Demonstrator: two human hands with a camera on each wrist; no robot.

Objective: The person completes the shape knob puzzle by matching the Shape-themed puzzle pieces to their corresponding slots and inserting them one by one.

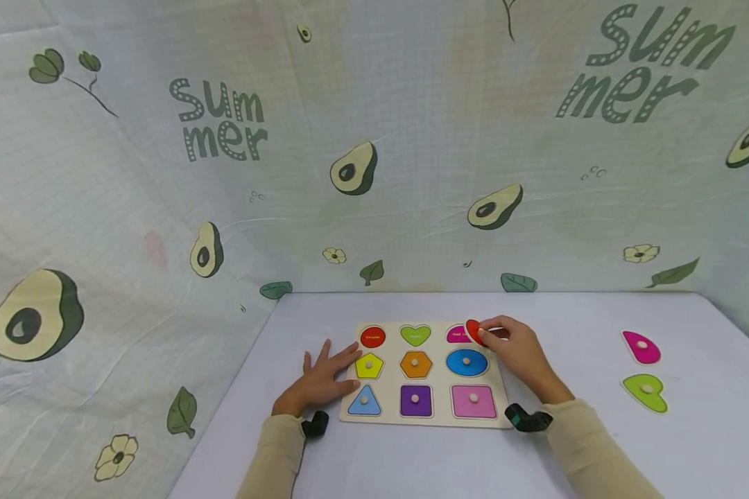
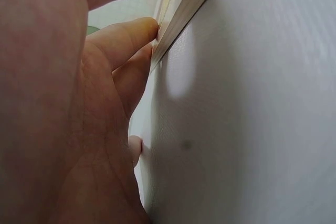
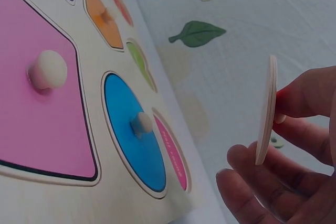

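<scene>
Two hands busy: your right hand (image 1: pixel 517 348) has its fingers (image 3: pixel 307 100) pinching the red disc (image 1: pixel 475 333) above the puzzle board (image 1: pixel 424 413), left hand (image 1: pixel 322 380) spread flat at its edge on the counter (image 1: pixel 587 443).

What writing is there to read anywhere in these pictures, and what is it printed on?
"Sum mer", in two places on the avocado-print cloth backdrop.
Small words in the red, green and pink empty recesses of the wooden shape puzzle board: too small to read.
</scene>
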